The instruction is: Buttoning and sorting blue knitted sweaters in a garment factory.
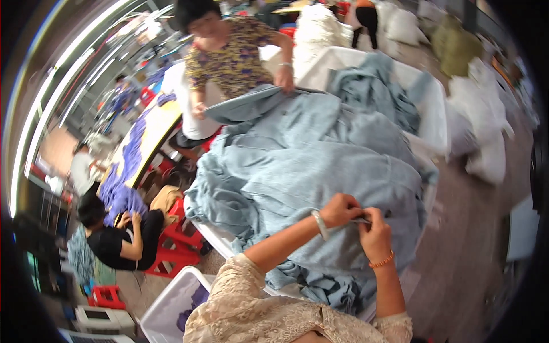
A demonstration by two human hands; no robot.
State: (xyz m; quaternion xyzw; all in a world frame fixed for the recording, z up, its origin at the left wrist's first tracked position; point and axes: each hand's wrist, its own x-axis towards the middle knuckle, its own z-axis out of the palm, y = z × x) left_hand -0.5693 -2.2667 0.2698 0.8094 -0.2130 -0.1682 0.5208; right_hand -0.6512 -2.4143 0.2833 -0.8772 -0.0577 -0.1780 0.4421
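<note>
A large heap of grey-blue knit garments (309, 171) fills the container in front of me. Near its front right, my left hand (340, 210), with a pale bangle at the wrist, pinches the edge of one garment. Close beside it, my right hand (376, 234), wearing an orange bead bracelet, pinches the same edge, fingertips almost meeting the left ones. A thin strip of fabric shows between the fingers; its exact part is too small to tell. The rest of this garment lies spread over the heap.
Across the heap, a co-worker (234, 60) holds another grey-blue garment. A white bin (437, 94) with more garments stands at the far right. At left, a person sits beside red stools (174, 246) and purple fabric (123, 191). White sacks (480, 108) line the right side.
</note>
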